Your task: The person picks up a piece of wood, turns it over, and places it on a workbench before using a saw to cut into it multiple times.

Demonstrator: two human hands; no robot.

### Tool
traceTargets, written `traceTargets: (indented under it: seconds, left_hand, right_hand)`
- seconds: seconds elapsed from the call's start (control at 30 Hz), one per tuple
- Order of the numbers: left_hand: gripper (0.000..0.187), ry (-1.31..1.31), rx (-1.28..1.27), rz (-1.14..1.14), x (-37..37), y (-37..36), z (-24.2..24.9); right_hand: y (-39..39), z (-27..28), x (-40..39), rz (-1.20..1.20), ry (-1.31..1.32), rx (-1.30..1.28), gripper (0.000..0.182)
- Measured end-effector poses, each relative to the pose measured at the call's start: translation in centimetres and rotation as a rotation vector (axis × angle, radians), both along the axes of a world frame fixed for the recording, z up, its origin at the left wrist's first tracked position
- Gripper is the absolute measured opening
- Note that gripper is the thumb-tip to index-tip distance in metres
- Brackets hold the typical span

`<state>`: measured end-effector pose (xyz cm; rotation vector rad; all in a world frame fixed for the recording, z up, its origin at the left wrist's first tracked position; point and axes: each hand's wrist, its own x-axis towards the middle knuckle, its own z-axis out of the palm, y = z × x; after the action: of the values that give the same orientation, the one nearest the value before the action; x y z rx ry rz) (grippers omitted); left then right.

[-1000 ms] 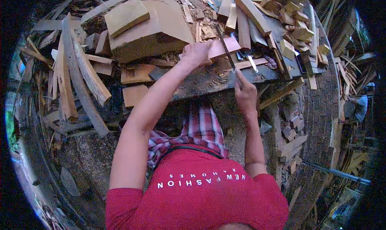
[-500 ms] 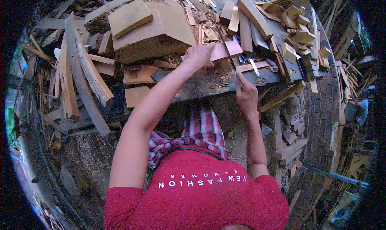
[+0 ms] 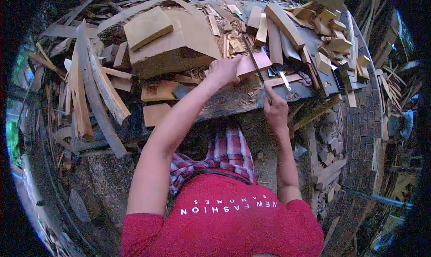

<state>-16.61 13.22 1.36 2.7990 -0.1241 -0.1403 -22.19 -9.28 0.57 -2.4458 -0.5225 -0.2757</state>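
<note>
My left hand presses down on the left end of a pinkish wooden block, its fingers closed around the edge. Across the block's right part lies a long, narrow, dark bar-shaped tool, like a file or a saw blade, slanting away from me. My right hand is closed around the near end of this tool, beside the bench's front edge; the fingers hide the grip. Wood shavings lie just beyond the block, and a small wood strip with a shiny metal piece sits to its right.
A big angular wooden block with a smaller block on top stands left on the bench. Long offcuts lean at the far left. Several wood pieces are heaped at the right. A person is at the far right edge.
The whole view has shifted slightly right and down. My right hand and the dark tool have moved slightly toward me; my left hand keeps its place on the block.
</note>
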Motion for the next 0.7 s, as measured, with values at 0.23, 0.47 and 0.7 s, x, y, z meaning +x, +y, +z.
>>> traceTargets:
  seconds: [0.23, 0.47, 0.7]
  left_hand:
    - [0.07, -0.079, -0.015, 0.004, 0.6, 0.2, -1.4]
    - [0.07, -0.004, -0.044, 0.019, 0.6, 0.1, -0.7]
    - [0.076, 0.048, -0.061, 0.048, 0.8, 0.1, -1.1]
  right_hand:
    - [0.4, 0.2, 0.0, 0.028, -0.02, 0.034, 0.037]
    - [-0.4, 0.7, -1.1, -0.061, 0.136, 0.04, 0.037]
    - [0.8, 0.0, 1.7, 0.016, 0.083, 0.014, 0.037]
